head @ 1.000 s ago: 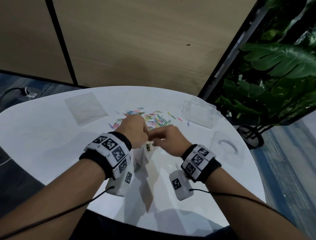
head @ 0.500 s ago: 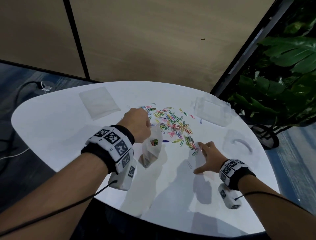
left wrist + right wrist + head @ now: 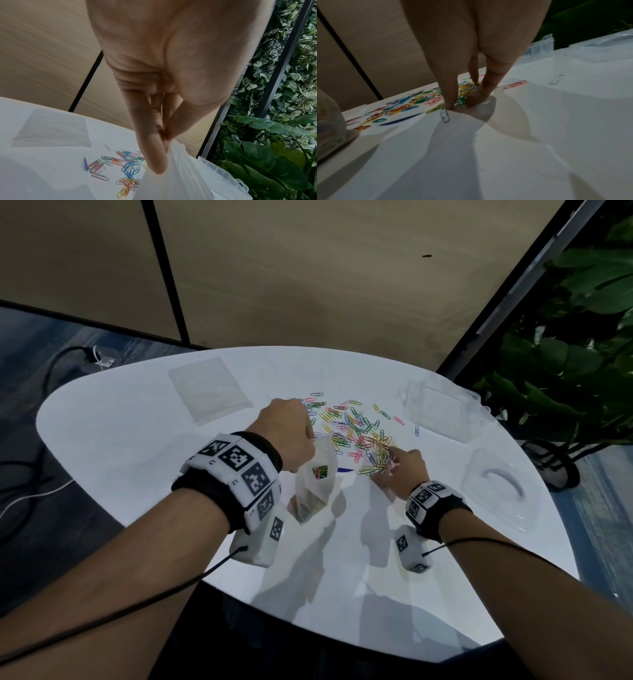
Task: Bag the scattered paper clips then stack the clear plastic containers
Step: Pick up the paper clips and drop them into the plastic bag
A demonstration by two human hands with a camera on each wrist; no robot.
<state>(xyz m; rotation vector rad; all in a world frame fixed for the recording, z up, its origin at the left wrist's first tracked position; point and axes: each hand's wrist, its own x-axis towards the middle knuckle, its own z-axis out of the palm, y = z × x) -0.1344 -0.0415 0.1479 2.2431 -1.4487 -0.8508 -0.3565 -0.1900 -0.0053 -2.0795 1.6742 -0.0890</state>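
Nearest me on the white surface [image 3: 144,460] | my left hand [image 3: 286,433] pinches the clear bag [image 3: 313,484] by its top edge | my right hand [image 3: 399,470] gathers paper clips [image 3: 356,433], fingertips [image 3: 449,105] closing round a bunch | beyond, right: clear plastic containers [image 3: 442,409].

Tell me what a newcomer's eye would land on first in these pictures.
First, the bright scatter of coloured paper clips in the middle of the white table. Next, the left hand pinching the top of a small clear bag just in front of the pile, while the right hand gathers clips at the pile's near right edge. Two clear plastic containers sit along the table's right side.
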